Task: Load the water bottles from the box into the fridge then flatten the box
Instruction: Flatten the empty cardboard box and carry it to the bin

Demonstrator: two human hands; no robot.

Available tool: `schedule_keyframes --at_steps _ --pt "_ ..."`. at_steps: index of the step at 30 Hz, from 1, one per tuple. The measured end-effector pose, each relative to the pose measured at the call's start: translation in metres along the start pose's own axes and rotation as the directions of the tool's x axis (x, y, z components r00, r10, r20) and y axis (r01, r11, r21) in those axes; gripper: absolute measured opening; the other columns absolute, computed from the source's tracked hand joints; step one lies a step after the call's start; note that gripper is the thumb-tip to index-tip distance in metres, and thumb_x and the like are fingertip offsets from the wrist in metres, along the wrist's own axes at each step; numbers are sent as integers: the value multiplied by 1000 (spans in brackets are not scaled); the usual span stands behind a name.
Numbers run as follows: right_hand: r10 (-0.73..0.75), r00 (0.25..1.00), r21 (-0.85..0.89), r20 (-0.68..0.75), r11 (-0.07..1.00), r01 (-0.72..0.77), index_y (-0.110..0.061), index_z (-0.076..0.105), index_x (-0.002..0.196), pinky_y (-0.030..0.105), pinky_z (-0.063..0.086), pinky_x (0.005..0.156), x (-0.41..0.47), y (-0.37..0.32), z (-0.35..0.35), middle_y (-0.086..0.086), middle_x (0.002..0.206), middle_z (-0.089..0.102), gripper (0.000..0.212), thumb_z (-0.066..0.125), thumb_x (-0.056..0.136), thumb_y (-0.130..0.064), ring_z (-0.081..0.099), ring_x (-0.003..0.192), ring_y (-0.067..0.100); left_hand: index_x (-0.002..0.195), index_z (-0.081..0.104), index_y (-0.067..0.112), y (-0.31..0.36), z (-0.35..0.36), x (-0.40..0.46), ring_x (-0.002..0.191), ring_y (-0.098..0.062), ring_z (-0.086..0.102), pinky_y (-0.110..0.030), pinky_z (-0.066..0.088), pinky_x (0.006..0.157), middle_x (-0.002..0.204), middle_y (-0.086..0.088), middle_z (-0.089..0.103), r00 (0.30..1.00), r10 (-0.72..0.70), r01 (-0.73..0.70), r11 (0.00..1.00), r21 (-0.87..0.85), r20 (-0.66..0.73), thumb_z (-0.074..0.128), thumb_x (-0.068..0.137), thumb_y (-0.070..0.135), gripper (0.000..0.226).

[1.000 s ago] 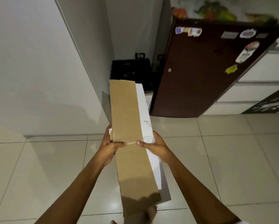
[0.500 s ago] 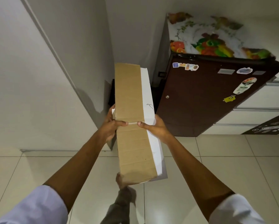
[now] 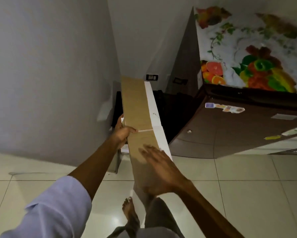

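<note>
Now the flattened box (image 3: 140, 117), brown cardboard on its near face with a white face along its right edge, is held up on a slant in front of the person, its far end toward the corner of the room beside the fridge (image 3: 230, 131). The left hand (image 3: 122, 133) grips its left edge near the middle, thumb curled over the brown face and fingers hidden behind. The right hand (image 3: 159, 167) is blurred, its fingers spread and straight over the lower part of the brown face; whether it touches the cardboard cannot be told. The box's lower end is hidden behind that hand and the person's leg. A small scribble sits on the white face, too small to read.

The fridge door is dark brown and closed, with several stickers (image 3: 225, 107) whose writing is too blurred to read. A cover (image 3: 247, 54) printed with fruit lies on its top. A bare foot (image 3: 129, 212) stands on the tiled floor (image 3: 247, 186). Something dark (image 3: 171, 114) sits in the corner behind the box, hard to make out.
</note>
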State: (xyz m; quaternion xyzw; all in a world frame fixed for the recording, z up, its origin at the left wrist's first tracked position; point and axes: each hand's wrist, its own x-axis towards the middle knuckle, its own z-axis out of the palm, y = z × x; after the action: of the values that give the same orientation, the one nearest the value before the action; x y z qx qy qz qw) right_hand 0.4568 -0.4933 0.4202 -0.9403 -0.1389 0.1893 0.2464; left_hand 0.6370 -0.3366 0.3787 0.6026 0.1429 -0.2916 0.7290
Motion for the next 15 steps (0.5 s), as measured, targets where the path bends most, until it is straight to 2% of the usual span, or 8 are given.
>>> schedule_keyframes --at_steps 2,6,9,11,13,15 --pt "-50 997 -92 57 994 55 -38 -21 146 47 -16 117 18 17 10 0 162 -18 123 72 69 -62 -20 148 20 137 42 26 4 2 24 109 -26 60 -38 56 73 115 -6 63 999 -24 23 999 26 25 70 60 -17 92" --pt "-18 983 -203 185 978 56 -31 -16 144 57 -2 118 65 44 18 10 162 -14 112 75 78 -42 -15 147 31 134 43 30 1 -3 80 110 -26 59 -37 56 73 118 -6 61 996 -94 94 995 15 8 66 68 -18 85" --pt "7 960 -196 279 979 50 -26 -17 147 55 -5 120 106 63 19 10 163 -13 105 68 87 -38 -13 149 34 134 42 30 -11 -13 130 113 -30 58 -42 56 79 122 -9 61 987 -161 161 987 -14 -7 65 71 -17 82" --pt "29 948 -170 317 985 27 -18 -6 155 52 -6 118 133 76 21 10 164 -9 101 67 88 -38 -9 150 34 139 42 27 -24 -22 166 116 -31 58 -46 56 87 126 -11 61 980 -199 200 980 -11 24 71 65 -12 89" --pt "50 928 -155 368 988 8 -16 0 156 52 -1 118 157 86 26 10 164 -6 98 68 88 -34 -5 149 36 142 39 29 -43 -33 199 118 -31 58 -50 53 92 129 -11 61 965 -257 257 966 11 43 74 60 -6 96" --pt "60 905 -133 421 991 -4 -16 2 155 54 6 118 179 93 38 10 163 -3 98 70 87 -33 -3 149 37 141 41 27 -65 -42 224 116 -31 60 -49 54 91 127 -12 61 942 -329 328 944 32 61 73 62 -5 91"
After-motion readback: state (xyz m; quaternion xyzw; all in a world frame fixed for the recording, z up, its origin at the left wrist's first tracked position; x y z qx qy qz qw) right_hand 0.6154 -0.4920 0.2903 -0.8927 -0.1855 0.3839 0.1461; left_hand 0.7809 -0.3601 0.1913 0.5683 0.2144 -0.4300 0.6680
